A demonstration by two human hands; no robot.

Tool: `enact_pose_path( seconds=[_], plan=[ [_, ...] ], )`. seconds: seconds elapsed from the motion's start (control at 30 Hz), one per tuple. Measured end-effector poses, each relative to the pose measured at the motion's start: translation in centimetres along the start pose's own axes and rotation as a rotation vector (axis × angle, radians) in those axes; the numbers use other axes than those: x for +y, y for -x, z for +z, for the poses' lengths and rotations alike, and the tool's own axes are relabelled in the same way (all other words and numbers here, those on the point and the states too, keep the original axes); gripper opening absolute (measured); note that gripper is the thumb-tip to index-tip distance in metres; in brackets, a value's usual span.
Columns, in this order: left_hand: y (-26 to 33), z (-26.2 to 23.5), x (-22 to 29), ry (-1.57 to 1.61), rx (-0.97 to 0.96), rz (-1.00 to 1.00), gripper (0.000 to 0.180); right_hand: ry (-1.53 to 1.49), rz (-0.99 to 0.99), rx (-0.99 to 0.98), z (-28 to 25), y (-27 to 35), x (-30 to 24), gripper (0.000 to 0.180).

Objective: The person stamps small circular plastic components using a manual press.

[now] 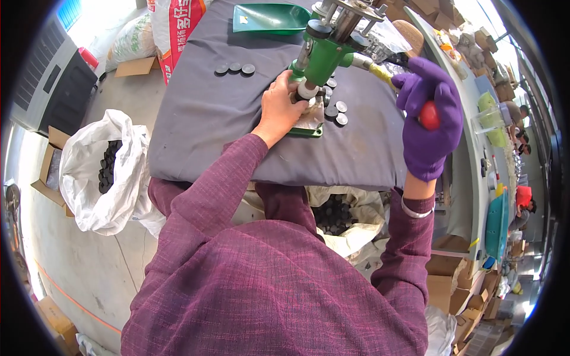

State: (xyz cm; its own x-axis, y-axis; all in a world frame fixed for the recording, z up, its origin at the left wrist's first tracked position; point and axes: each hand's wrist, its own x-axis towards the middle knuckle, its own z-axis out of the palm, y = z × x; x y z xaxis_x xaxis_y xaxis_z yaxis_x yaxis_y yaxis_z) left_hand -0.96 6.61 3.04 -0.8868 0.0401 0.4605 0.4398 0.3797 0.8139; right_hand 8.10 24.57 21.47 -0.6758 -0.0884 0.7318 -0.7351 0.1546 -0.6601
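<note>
A green hand press (323,62) stands on the cloth-covered table, its white pressing tip (307,89) pointing down. My bare left hand (281,105) reaches to the press base, thumb and fingers closed around a small round dark piece right under the tip; the fingers hide most of it. Raised at the right, my right hand (432,118) wears a purple glove and is wrapped around the red ball knob (430,115) of the press lever. Small round black pieces with silvery discs (341,118) lie beside the base. Several similar pieces (235,69) sit in a row farther left.
A green scoop (270,19) lies at the table's far edge. On the floor at left is a white sack (83,172) of black pieces; another open sack (362,228) is below the table's front edge. A grey table (469,130) with goods runs along the right.
</note>
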Motion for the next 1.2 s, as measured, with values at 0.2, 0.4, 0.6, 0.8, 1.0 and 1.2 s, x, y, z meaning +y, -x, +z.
enact_pose_path(
  seconds=[0.2, 0.4, 0.6, 0.8, 1.0, 1.2],
  plan=[
    [0.0, 0.1, 0.4, 0.126, 0.031, -0.010, 0.077, 0.182, -0.209, -0.005, 0.9, 8.6, 4.2, 0.026],
    [-0.2, -5.5, -2.2, -0.254, 0.194, 0.104, 0.064, 0.188, -0.128, -0.025, 1.2, 7.7, 3.5, 0.027],
    [-1.1, -8.4, -4.6, -0.259, 0.251, 0.070, 0.043, 0.178, -0.110, -0.015, 1.0, 7.4, 2.9, 0.029],
    [-3.6, -7.2, -7.7, -0.496, 0.102, 0.049, 0.034, 0.252, -0.228, -0.018, 1.2, 9.3, 4.6, 0.026],
    [-6.5, -6.1, -7.2, -0.788, -0.188, -0.115, 0.036, 0.284, -0.061, -0.024, 1.6, 8.8, 3.0, 0.029],
    [-5.3, -6.7, -7.1, -0.737, -0.220, -0.069, 0.037, 0.267, -0.109, -0.049, 1.1, 8.7, 3.1, 0.029]
  ],
)
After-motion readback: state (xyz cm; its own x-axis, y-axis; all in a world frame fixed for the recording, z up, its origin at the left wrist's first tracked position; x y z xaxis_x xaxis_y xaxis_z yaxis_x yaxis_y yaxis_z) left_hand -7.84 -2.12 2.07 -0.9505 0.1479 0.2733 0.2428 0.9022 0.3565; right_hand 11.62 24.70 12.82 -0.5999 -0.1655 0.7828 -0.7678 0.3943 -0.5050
